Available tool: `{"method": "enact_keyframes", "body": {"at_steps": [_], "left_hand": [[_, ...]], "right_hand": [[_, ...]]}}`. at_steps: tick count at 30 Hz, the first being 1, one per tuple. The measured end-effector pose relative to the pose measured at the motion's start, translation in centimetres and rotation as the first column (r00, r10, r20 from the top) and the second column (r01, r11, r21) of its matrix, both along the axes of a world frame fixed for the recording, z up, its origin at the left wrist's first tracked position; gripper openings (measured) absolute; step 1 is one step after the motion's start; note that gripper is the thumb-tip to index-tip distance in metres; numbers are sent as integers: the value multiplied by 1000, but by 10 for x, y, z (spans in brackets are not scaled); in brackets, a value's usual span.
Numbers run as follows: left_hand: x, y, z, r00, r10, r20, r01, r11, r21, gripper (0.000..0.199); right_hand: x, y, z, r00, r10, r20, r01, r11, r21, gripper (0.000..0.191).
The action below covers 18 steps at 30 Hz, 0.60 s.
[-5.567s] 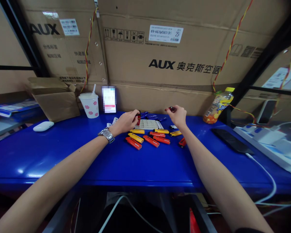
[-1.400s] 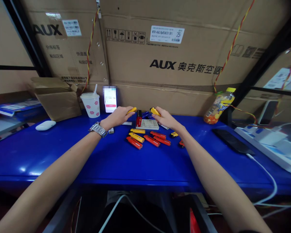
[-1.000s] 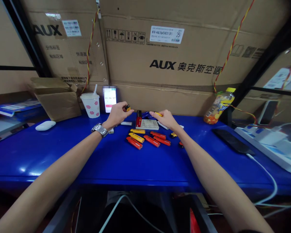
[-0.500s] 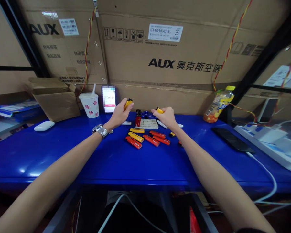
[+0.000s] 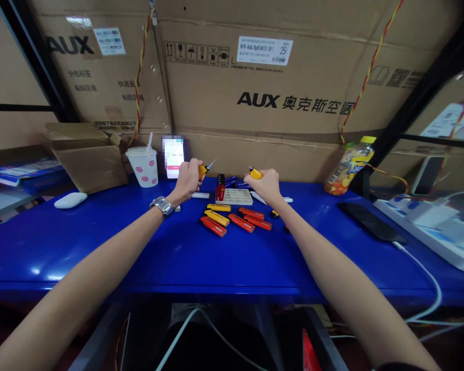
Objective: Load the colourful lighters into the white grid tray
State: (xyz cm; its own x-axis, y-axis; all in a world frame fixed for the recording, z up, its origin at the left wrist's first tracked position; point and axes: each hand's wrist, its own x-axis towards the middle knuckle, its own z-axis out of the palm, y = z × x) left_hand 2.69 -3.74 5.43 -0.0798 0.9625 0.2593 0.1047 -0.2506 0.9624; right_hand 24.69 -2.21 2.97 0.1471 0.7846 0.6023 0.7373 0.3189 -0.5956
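My left hand is closed around a yellow lighter, and a small flame stands at its tip, pointing up and right. My right hand grips another yellow lighter, with no clear flame on it. Between and below the hands lie yellow lighters and several red-orange lighters on the blue table. Behind them is a pale compartment tray, with a red holder of dark-topped lighters at its left end. Blue lighters lie behind the tray.
A patterned cup with a straw and a lit phone stand at the back left, near an open carton. A white case lies left. To the right are a bottle, a black phone and a power strip.
My left hand has shifted slightly left and turned its lighter toward the right, and a flame now shows on it. The right hand's lighter has tilted a little more upright.
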Motion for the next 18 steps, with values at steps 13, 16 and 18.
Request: {"method": "enact_keyframes", "body": {"at_steps": [13,16,18], "left_hand": [[-2,3,-7,997,-20,-74,21,1000,19,51],[-4,4,-10,985,-24,-172,40,995,88,54],[-6,6,-11,971,-13,-238,48,989,142,50]], "right_hand": [[2,0,-2,998,40,53,-37,998,-59,45],[4,2,-3,992,104,71,-100,993,-60,49],[5,6,-7,977,204,57,-199,977,-80,50]]}}
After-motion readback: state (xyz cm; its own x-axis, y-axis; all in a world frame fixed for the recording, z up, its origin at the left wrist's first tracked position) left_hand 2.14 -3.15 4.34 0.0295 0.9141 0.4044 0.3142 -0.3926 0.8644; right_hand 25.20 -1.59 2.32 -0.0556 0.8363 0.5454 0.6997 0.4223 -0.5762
